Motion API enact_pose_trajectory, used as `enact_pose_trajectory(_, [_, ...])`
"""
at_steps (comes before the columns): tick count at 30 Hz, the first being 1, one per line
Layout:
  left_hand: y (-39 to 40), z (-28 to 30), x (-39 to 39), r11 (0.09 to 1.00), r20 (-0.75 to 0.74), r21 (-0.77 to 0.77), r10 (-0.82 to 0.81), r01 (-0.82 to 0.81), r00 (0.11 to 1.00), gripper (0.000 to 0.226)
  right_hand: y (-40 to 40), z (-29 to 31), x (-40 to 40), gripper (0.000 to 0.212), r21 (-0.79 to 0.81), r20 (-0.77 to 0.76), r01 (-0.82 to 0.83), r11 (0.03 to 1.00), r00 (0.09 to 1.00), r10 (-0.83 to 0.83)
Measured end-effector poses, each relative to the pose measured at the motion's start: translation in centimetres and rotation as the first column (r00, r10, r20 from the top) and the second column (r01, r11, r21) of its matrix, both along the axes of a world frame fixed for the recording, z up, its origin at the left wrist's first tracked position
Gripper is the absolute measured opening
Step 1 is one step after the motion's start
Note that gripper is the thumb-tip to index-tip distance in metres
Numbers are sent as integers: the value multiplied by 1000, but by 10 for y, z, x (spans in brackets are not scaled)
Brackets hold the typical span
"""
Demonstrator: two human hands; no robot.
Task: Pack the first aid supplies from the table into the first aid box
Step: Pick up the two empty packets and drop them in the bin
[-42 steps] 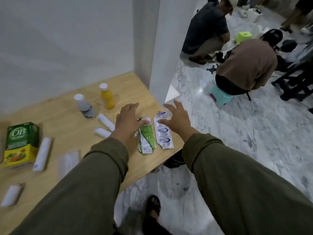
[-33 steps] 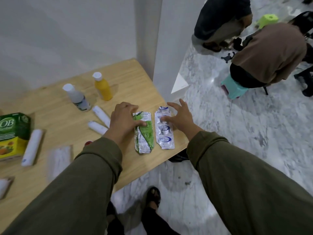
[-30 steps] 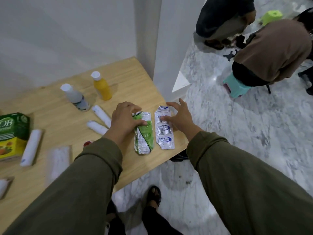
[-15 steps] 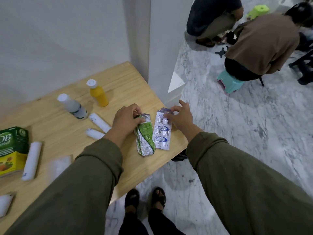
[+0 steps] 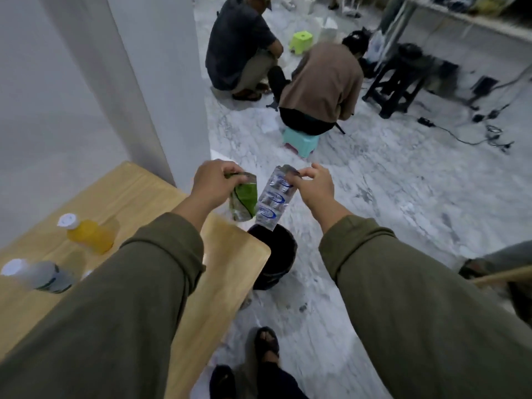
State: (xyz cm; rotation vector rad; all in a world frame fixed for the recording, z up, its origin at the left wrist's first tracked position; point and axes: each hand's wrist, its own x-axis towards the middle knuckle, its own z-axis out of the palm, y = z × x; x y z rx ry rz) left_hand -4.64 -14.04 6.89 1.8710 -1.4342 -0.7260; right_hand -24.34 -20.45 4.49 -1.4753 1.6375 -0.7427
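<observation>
Head view: both hands are raised past the table corner, each with a strip hanging from it.
Left grip: the left hand (image 5: 211, 180) has its fingers curled and pinches the top edge of a green and silver foil blister strip (image 5: 244, 200), thumb side toward the right.
Right grip: the right hand (image 5: 312, 184) pinches the upper end of a silver foil blister strip with blue oval print (image 5: 273, 197) between thumb and fingertips.
Strips: both hang downward in the air, clear of the tabletop; the silver one tilts, its lower end leaning toward the green one, and the two lower ends lie just beside each other.
Below the strips: a round black bucket (image 5: 283, 254) stands on the floor against the table corner, and the lower end of the silver strip appears over its rim.
Table: a light wooden table with a rounded corner (image 5: 230, 254) lies under the left forearm.
On the table: a yellow plastic bottle with a white cap (image 5: 89, 233) and, nearer the left edge, a clear grey bottle with a white cap (image 5: 40, 275), both blurred.
Sleeves: olive green sleeves cover both forearms to the wrists.
Floor: grey-white marble, with the person's dark sandalled feet (image 5: 266, 345) showing at the bottom.
Background: two people crouch beyond a white pillar (image 5: 161, 82), one seated on a teal plastic stool (image 5: 300, 139); a lime green stool (image 5: 300, 41) stands farther off.
First aid box: cannot tell where it is.
</observation>
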Motion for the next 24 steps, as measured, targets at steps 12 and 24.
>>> enact_pose_trajectory(12, [-138, -112, -70, 973, 134, 204, -136, 107, 982, 21, -80, -101, -59, 25, 115, -47, 127, 985, 991, -122])
enact_pose_trajectory(24, [-192, -275, -79, 832, 131, 543, -218, 114, 967, 23, -101, -288, -59, 23, 302, -56, 108, 947, 994, -96])
